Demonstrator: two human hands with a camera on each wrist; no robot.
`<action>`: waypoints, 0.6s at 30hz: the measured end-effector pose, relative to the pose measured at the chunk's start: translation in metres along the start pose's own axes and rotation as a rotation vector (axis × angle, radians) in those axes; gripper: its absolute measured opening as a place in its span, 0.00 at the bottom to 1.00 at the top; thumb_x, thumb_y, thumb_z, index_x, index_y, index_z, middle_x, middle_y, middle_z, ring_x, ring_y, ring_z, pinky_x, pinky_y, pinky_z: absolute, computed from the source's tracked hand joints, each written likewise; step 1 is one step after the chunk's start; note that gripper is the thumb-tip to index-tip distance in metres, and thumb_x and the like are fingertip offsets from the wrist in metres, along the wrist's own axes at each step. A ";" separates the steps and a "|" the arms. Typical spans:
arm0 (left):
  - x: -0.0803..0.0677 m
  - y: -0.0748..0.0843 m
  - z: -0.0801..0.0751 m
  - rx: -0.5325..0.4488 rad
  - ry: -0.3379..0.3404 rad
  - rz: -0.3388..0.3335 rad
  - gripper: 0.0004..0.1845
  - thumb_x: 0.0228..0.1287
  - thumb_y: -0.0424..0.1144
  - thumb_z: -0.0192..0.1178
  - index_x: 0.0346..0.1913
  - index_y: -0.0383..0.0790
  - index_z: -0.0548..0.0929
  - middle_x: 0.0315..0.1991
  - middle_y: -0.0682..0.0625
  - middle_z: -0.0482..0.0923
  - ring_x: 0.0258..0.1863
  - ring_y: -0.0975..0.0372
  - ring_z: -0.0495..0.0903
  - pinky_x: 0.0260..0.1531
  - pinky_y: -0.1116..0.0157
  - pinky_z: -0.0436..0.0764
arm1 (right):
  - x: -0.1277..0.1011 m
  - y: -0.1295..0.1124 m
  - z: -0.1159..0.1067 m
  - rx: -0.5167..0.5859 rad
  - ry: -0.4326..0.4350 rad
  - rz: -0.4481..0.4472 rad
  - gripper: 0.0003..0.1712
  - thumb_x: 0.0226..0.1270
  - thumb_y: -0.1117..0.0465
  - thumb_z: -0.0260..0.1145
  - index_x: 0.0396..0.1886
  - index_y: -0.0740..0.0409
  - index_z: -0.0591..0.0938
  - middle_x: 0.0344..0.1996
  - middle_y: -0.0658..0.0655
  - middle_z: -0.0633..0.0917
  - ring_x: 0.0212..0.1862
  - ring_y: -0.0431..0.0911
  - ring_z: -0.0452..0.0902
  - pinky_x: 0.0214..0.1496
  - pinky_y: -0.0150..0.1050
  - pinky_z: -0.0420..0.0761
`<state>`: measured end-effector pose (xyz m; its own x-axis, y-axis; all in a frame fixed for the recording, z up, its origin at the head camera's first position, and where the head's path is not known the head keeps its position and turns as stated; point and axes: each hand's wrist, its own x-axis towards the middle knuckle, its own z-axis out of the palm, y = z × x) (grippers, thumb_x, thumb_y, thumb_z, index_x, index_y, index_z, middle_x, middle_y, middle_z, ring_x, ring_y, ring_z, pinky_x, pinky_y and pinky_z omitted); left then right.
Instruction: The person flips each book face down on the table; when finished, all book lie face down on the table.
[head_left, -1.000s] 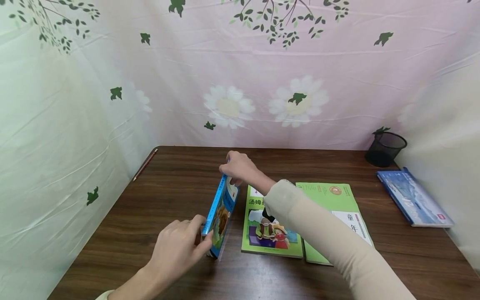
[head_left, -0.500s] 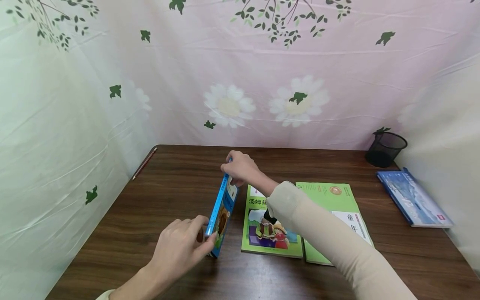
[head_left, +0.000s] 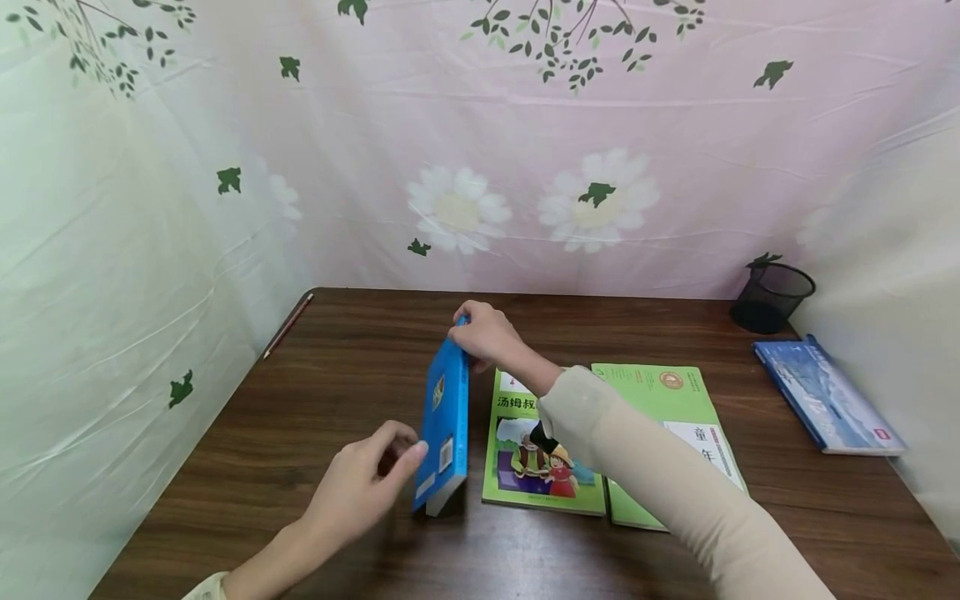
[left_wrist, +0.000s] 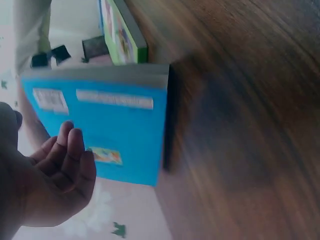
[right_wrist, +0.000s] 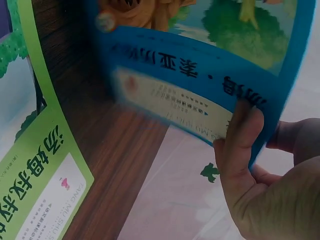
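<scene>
A blue book (head_left: 447, 425) stands on edge on the table, leaning a little, its back cover with a barcode turned to the left. My right hand (head_left: 484, 335) pinches it at the far upper corner. In the right wrist view the thumb lies on the illustrated front cover (right_wrist: 200, 75), the other fingers behind it. My left hand (head_left: 363, 475) is beside the near end of the book, fingers loosely bent. The left wrist view has those fingers (left_wrist: 75, 145) in front of the blue back cover (left_wrist: 125, 130), holding nothing.
Two green books, one illustrated (head_left: 543, 479) and one plainer (head_left: 645, 383), lie side by side right of the blue book, partly under my right arm. Farther right are another blue book (head_left: 825, 400) and a black mesh pen holder (head_left: 772, 296). A pencil (head_left: 288, 325) lies along the left edge.
The blue book has swivelled, so its back cover shows instead of its spine and front. My left hand has let go of its near end and drawn slightly left; the right keeps its grip.
</scene>
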<state>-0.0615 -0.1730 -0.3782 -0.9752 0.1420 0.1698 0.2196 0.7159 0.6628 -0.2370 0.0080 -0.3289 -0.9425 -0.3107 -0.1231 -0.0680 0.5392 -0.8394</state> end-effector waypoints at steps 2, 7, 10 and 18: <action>0.005 -0.006 0.000 -0.053 -0.019 -0.104 0.12 0.75 0.54 0.54 0.46 0.52 0.81 0.29 0.58 0.79 0.25 0.68 0.73 0.26 0.70 0.74 | -0.001 0.002 0.000 0.000 -0.008 0.004 0.19 0.72 0.60 0.61 0.60 0.62 0.76 0.49 0.69 0.82 0.33 0.56 0.88 0.25 0.45 0.87; 0.016 -0.027 0.003 -0.187 -0.094 -0.318 0.17 0.76 0.52 0.53 0.55 0.43 0.78 0.41 0.47 0.80 0.36 0.61 0.79 0.32 0.66 0.78 | -0.002 0.006 -0.002 0.017 -0.037 0.014 0.20 0.72 0.63 0.60 0.62 0.60 0.76 0.56 0.69 0.79 0.36 0.57 0.88 0.26 0.46 0.87; 0.020 -0.039 0.005 -0.280 -0.171 -0.441 0.22 0.76 0.52 0.52 0.61 0.38 0.73 0.50 0.43 0.80 0.43 0.57 0.82 0.34 0.61 0.82 | -0.003 0.008 -0.003 0.032 -0.054 0.011 0.20 0.72 0.64 0.59 0.63 0.58 0.76 0.60 0.68 0.77 0.38 0.58 0.86 0.29 0.48 0.88; 0.028 -0.062 0.006 -0.523 -0.306 -0.644 0.29 0.77 0.53 0.48 0.70 0.38 0.64 0.59 0.37 0.75 0.42 0.55 0.83 0.36 0.55 0.85 | -0.005 0.010 -0.007 0.074 -0.086 -0.011 0.21 0.73 0.65 0.59 0.64 0.57 0.74 0.63 0.67 0.75 0.42 0.60 0.86 0.29 0.46 0.88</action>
<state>-0.1021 -0.2094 -0.4188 -0.8622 0.0490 -0.5042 -0.4633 0.3263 0.8240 -0.2357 0.0202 -0.3327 -0.9099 -0.3844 -0.1561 -0.0509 0.4770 -0.8774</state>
